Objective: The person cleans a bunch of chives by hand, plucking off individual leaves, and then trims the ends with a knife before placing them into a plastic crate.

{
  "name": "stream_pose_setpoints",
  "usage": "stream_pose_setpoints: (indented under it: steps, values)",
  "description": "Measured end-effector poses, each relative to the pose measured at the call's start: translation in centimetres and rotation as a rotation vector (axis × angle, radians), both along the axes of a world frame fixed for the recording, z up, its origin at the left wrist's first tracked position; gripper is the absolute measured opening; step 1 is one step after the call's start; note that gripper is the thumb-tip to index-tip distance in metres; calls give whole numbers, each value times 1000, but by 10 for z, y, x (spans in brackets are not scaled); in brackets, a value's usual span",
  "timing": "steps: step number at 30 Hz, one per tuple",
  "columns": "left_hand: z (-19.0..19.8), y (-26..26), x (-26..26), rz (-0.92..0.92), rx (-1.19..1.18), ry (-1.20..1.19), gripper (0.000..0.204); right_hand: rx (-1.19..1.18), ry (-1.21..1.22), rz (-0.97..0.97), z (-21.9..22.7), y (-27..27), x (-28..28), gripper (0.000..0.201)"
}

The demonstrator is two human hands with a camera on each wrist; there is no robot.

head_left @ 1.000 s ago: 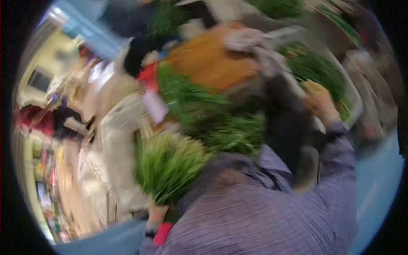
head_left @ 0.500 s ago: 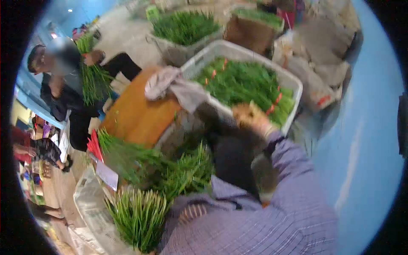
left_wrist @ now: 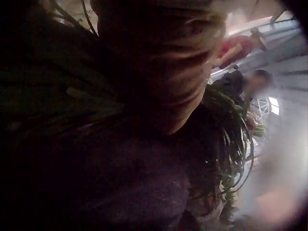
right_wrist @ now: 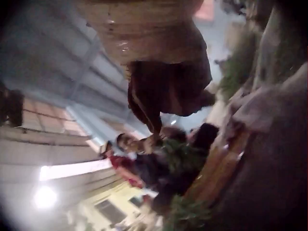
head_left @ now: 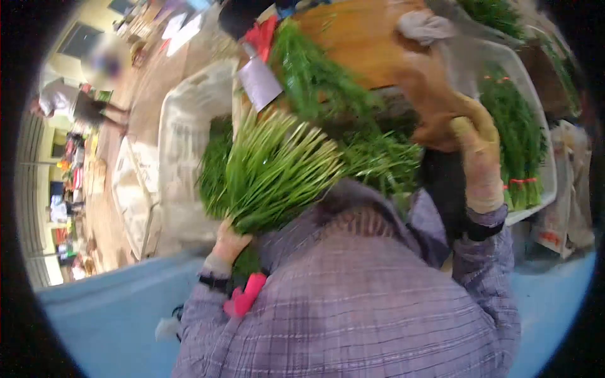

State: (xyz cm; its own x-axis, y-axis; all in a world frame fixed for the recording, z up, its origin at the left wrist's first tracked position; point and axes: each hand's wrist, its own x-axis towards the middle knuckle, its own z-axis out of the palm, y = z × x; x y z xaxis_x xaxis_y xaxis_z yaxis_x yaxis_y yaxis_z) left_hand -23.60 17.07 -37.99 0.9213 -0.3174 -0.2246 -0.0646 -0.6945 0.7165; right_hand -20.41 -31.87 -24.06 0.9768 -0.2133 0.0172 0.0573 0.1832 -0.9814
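My left hand (head_left: 228,242) grips a thick bunch of long green stems (head_left: 271,173) near its lower end, pale tips fanned upward. In the left wrist view the hand (left_wrist: 163,62) is mostly dark beside leaves. My gloved right hand (head_left: 472,142) is over the gap between the wooden board (head_left: 353,47) and the right crate, fingers blurred and pointing toward the board. The right wrist view shows that hand (right_wrist: 168,72) with fingers loosely bent and nothing seen in them. Loose greens (head_left: 378,157) lie in front of my body, below the board.
A white crate (head_left: 549,135) at the right holds greens tied with red bands. Another white crate (head_left: 183,151) stands at the left. Red strips (head_left: 261,38), a pale card (head_left: 259,83) and a cloth (head_left: 425,27) are near the board. A person (head_left: 72,101) is farther left.
The view has turned back leftward from the right crate. My right hand has moved off that crate's near edge toward the board. My left hand still holds the bunch.
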Motion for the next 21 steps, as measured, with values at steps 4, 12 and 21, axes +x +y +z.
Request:
stream_pose_setpoints:
  steps: [4,12,21]
  values:
    - [27,-18,-14,134,-124,24,82,-1011,-710,360,-28,138,40,71]
    - [-4,13,-32,153,-24,-103,94,-1122,-826,533,-123,231,102,44]
    - [-4,42,-42,21,80,-87,82,22,335,519,-104,104,150,45]
